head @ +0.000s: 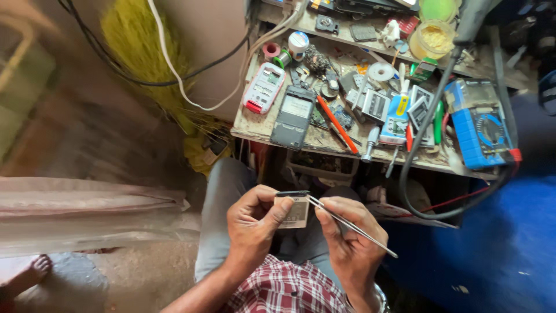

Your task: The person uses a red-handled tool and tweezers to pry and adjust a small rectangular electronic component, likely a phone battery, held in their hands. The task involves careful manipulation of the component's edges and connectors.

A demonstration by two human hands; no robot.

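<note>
Low in the frame, over the person's lap, the left hand (252,223) is curled shut around a small flat battery (293,210), thumb pressed across its pale face and fingers behind it, so the battery stands nearly upright with its dark top edge uppermost. The right hand (347,237) is closed in a pinch on a pair of metal tweezers (347,223); their tips reach left and touch the battery's upper right corner, while the long end runs out down and to the right past the palm. Both hands sit close together, just above a red-and-white checked shirt (284,290) and grey trousers (223,214).

Beyond the knees stands a cluttered wooden counter (255,128). Near its front edge lies a dark phone body (293,117) with a bare screen, and beside it to the left a white and red handset (263,88). An orange pencil-like tool (339,126) lies slantwise to the right of the phone. Farther right sits a blue multimeter (480,127), with a thick black cable (428,116) looping down off the counter's edge. At the back are a roll of solder (298,43) and a round tub of yellow paste (433,39). A bare foot (35,269) shows at the lower left, well apart.
</note>
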